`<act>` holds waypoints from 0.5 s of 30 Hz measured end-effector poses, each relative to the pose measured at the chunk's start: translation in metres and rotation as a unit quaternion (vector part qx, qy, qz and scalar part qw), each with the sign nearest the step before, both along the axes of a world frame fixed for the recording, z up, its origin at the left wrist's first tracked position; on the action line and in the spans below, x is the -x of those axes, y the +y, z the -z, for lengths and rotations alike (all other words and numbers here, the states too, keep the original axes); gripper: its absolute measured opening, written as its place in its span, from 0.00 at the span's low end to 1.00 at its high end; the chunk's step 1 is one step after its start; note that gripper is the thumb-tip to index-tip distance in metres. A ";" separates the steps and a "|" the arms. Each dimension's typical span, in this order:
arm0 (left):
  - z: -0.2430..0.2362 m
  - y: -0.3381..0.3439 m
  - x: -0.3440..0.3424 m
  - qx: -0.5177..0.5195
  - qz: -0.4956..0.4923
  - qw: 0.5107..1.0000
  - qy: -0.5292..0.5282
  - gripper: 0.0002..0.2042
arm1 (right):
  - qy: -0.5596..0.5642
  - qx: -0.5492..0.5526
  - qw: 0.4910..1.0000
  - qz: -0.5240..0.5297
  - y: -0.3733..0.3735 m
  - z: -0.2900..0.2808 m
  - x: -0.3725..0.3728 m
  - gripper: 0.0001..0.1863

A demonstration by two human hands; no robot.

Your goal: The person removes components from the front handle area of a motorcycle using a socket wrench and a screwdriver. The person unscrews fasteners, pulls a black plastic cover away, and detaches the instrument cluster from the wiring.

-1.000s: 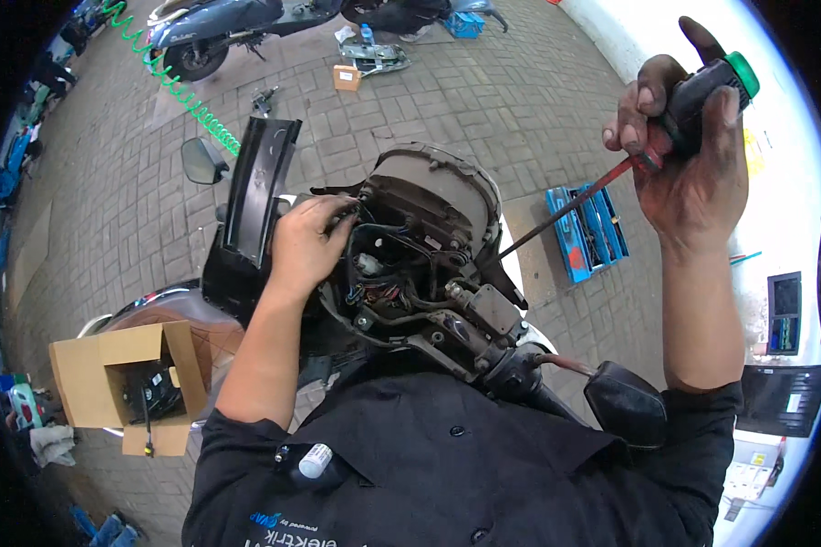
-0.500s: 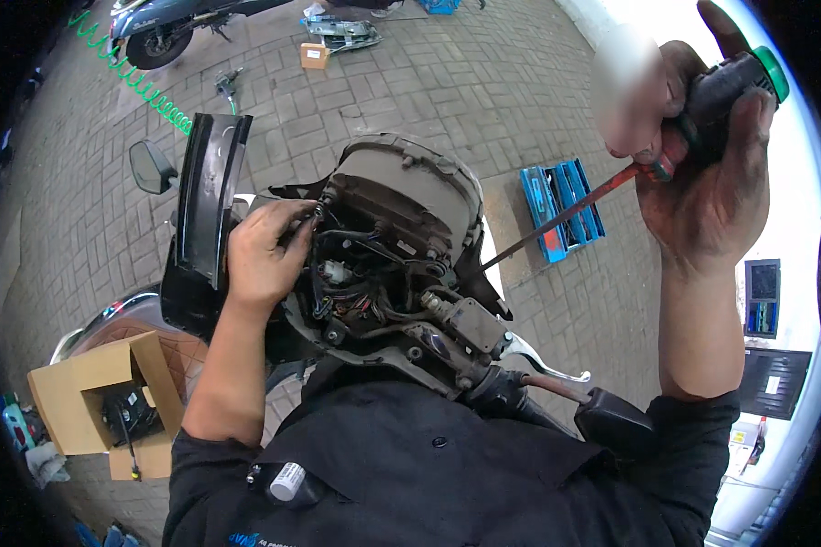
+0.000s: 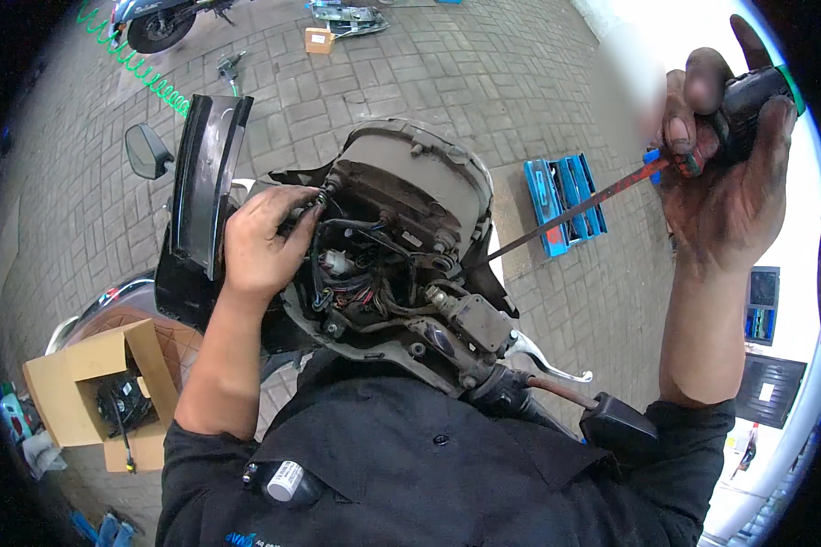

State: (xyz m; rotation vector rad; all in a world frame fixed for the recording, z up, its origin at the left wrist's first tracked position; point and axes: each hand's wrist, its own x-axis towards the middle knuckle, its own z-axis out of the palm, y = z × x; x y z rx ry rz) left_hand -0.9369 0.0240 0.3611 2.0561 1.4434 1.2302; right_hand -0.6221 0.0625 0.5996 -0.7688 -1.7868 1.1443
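A long-shafted screwdriver (image 3: 753,105) with a black, green and red handle is gripped in my right hand (image 3: 725,205), raised at the right. Its shaft slants down leftward to the right side of a dusty front housing (image 3: 420,178) on a scooter; I cannot tell exactly where the tip sits. At the housing's left mount, my left hand (image 3: 263,239) is closed, thumb and fingers pinched round something small that they hide. Below the housing lie exposed wires and connectors (image 3: 342,264). The handlebar's brake lever (image 3: 547,360) points right.
A dark body panel (image 3: 210,173) and a mirror (image 3: 148,150) stand left of my left hand. An open box (image 3: 55,383) rests on the brown seat at lower left. Beyond the scooter, a blue toolbox (image 3: 543,205) sits on the paving. A green coiled hose (image 3: 146,77) runs at far left.
My right hand has shifted a little right and downward with the screwdriver, whose shaft now lies at a shallower slant. My left hand keeps its pinch at the same mount.
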 end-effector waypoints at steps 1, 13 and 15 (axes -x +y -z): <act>0.000 0.000 0.000 0.003 0.000 1.000 0.001 0.10 | 0.005 0.002 1.000 0.007 0.000 0.000 0.001 0.27; 0.003 -0.001 0.001 -0.005 -0.001 1.000 -0.010 0.10 | 0.008 0.026 0.998 -0.065 0.006 -0.002 -0.005 0.31; 0.004 -0.001 0.001 -0.013 0.000 1.000 -0.005 0.10 | -0.021 0.037 0.990 -0.135 0.016 -0.009 -0.010 0.31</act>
